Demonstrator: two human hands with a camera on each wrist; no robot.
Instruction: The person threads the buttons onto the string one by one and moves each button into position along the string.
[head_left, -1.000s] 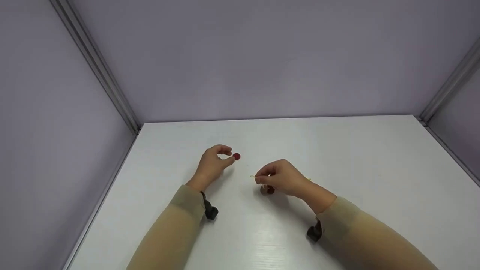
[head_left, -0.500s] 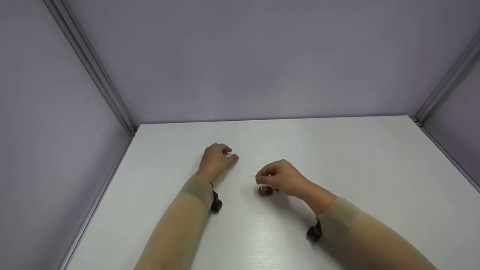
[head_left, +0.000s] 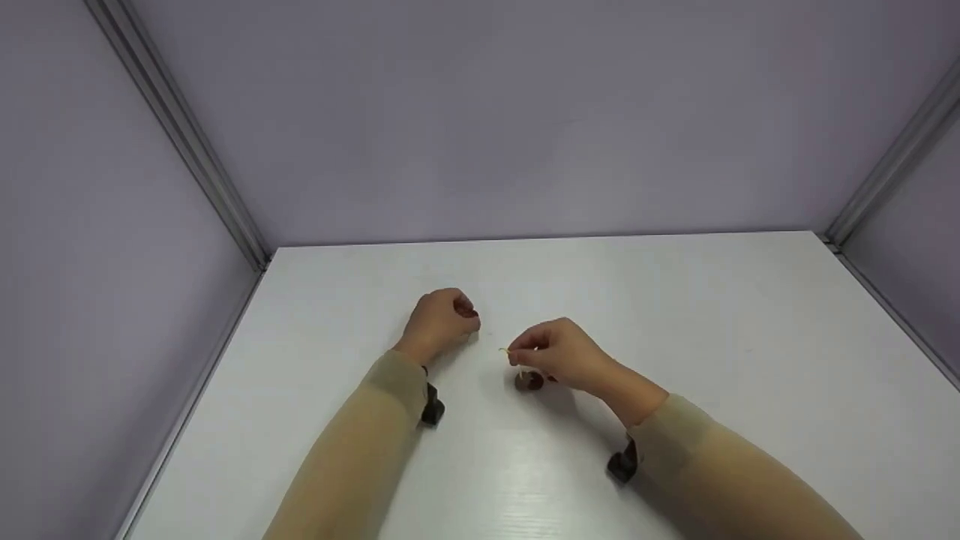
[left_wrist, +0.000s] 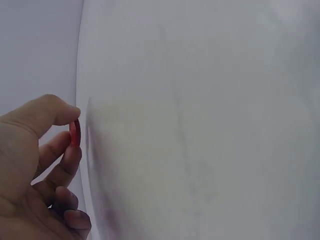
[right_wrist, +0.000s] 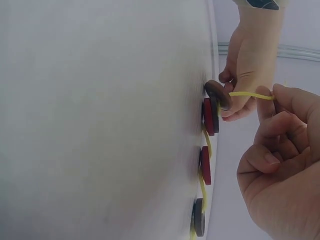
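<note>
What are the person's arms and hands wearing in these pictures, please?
Both arms wear long, plain tan sleeves that reach the wrists. The left hand and right hand are bare, with no gloves or rings in view. A small black device is strapped under each wrist: one by the left cuff, one by the right cuff. No markings or cables show on the sleeves.

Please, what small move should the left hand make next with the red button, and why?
Probably bring the red button over to the yellow string. The left hand pinches it apart from the right hand, which holds the string's free end, and other buttons are already threaded.
</note>
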